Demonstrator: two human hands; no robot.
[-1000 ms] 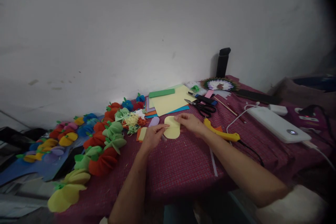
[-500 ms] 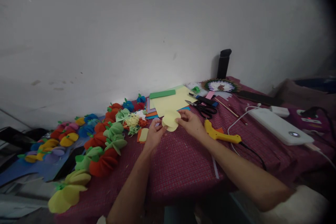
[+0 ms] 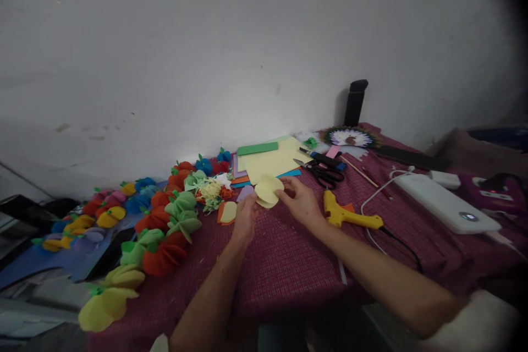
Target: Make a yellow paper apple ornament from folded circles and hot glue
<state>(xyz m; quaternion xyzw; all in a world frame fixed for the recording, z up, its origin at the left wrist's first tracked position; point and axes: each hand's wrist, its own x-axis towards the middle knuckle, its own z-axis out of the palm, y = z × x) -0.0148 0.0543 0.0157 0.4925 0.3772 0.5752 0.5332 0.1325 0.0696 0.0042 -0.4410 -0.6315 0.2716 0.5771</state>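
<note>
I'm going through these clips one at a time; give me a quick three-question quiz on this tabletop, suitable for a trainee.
1. True or false: the left hand and the right hand are both on the pale yellow cutout.
2. Which tool lies closest to the right forearm? A) scissors B) glue gun C) paintbrush
3. Fill in the colour: the strip lying across the large pale yellow sheet is ____.

Key: 1 true; 2 B; 3 green.
</note>
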